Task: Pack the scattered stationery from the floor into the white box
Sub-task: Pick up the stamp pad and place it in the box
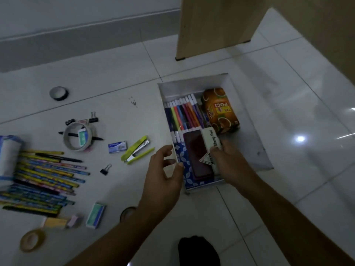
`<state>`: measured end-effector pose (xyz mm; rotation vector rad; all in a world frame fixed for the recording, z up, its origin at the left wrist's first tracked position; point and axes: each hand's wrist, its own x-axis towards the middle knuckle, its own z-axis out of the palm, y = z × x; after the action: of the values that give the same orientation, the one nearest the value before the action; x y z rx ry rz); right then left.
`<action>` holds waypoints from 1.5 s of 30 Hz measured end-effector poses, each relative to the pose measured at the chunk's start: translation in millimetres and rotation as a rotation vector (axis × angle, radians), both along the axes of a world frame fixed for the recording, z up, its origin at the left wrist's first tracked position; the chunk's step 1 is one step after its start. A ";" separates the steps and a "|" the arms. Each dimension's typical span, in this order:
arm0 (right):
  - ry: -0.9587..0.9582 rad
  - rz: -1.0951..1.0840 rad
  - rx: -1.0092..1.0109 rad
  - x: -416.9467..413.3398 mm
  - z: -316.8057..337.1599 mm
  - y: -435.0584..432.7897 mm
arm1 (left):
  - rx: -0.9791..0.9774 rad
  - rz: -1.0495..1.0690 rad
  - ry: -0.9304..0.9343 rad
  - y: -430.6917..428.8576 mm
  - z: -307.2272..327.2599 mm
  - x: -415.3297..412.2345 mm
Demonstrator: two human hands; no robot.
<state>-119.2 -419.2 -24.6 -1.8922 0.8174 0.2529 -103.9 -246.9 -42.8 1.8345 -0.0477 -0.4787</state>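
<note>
The white box (194,84) sits on the tiled floor and holds coloured markers (184,114), an orange tea box (221,110) and a blue patterned pack (187,169). My right hand (228,160) grips a stamp pad (203,152), dark red with a white lid, inside the box's near end. My left hand (165,169) pinches the box's left wall near the front corner. Loose on the floor at left lie a yellow stapler (136,149), a staples box (117,146), pencils (46,177), binder clips (105,169), tape rolls (79,139) and erasers (95,215).
A wooden furniture panel (217,25) stands just behind the box. A black tape roll (59,93) lies far left near the wall's grey skirting. A yellow tape roll (31,239) and a white tissue pack (8,156) are at the left edge.
</note>
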 end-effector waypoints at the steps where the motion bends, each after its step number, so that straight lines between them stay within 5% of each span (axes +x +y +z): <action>1: 0.032 0.044 -0.021 2.7 -0.8 0.3 | 0.005 -0.005 -0.003 -0.4 -0.5 0.0; 11: 0.310 0.572 -0.218 17.7 -20.4 -0.6 | -0.025 -0.047 0.006 4.1 -2.2 -0.3; 14: 0.259 0.647 -0.301 18.3 -23.4 -10.3 | -0.016 -0.046 0.012 3.0 -3.6 -0.8; 17: 0.140 0.647 -0.318 18.2 -27.5 -13.6 | -0.012 -0.047 0.012 3.5 -3.3 -0.8; 21: 0.082 0.672 -0.037 15.4 -22.8 -23.7 | -0.029 -0.051 0.016 4.0 -2.9 0.4; 29: -0.025 0.616 -0.016 15.0 -30.4 -24.8 | -0.022 -0.042 0.021 3.4 -2.6 0.2; 38: 0.057 0.715 -0.184 18.6 -39.3 -27.1 | -0.032 -0.044 0.037 4.7 0.1 1.4; 42: 0.166 0.790 -0.421 22.9 -45.7 -25.4 | -0.005 -0.053 0.022 6.7 1.3 3.0; 45: 0.179 0.733 -0.326 26.7 -42.5 -31.7 | -0.018 -0.049 0.046 8.6 2.1 5.1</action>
<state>-92.5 -450.8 -67.1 -2.4522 0.2473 0.7843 -98.8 -238.4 -40.7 1.8077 -0.0653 -0.5532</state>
